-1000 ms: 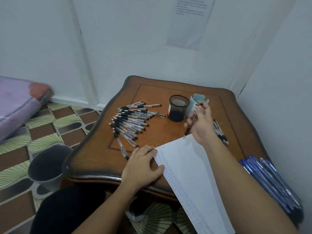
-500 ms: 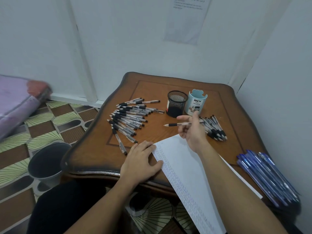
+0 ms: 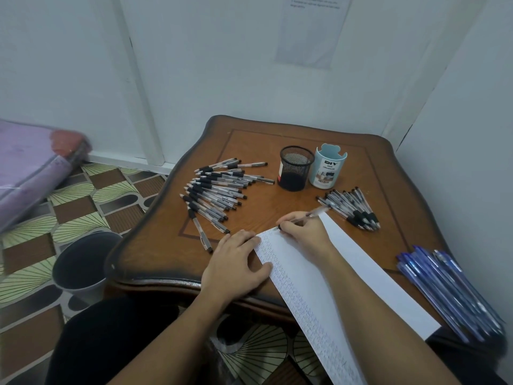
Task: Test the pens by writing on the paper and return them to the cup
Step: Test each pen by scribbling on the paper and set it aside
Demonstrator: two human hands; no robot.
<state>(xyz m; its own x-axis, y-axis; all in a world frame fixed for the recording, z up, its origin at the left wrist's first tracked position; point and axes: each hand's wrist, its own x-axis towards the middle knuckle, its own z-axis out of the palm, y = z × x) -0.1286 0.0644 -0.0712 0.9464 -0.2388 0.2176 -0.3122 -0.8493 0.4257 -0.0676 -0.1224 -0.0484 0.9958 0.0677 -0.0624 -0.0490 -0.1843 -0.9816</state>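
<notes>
My right hand (image 3: 304, 232) grips a clear pen with a black grip (image 3: 315, 213), its tip down on the far left corner of the white paper (image 3: 358, 270). Rows of small scribbles run along the paper's left edge. My left hand (image 3: 236, 263) lies flat on the table, fingers touching that edge. A black mesh cup (image 3: 294, 168) and a pale blue organizer cup (image 3: 329, 166) stand side by side at the back. Several black-grip pens lie fanned out to the left (image 3: 216, 193), and a smaller bunch of pens (image 3: 352, 208) lies to the right of the cups.
The brown wooden table (image 3: 249, 140) stands in a white corner. A bundle of blue pens (image 3: 449, 287) lies at its right edge. A dark bin (image 3: 83, 262) sits on the patterned floor to the left, with a purple bundle (image 3: 30, 165) farther left.
My right hand came down from beside the cups, turned the pen and set its tip on the paper's top corner. The left hand stayed on the paper's edge.
</notes>
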